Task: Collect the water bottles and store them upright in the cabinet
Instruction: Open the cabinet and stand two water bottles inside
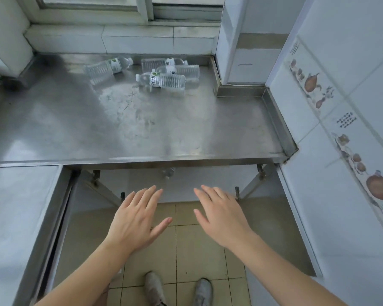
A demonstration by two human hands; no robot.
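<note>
Several clear water bottles lie on their sides at the back of a steel counter. One bottle lies apart at the left. The nearest bottle lies in front of two others. My left hand and my right hand hover side by side, palms down and fingers straight, below the counter's front edge and holding nothing. Under the counter the cabinet stands with both its doors swung open.
A tiled wall with a decorative strip runs along the right. A white pillar stands at the counter's back right corner, a window sill behind. A steel unit adjoins at the left. My shoes stand on beige floor tiles.
</note>
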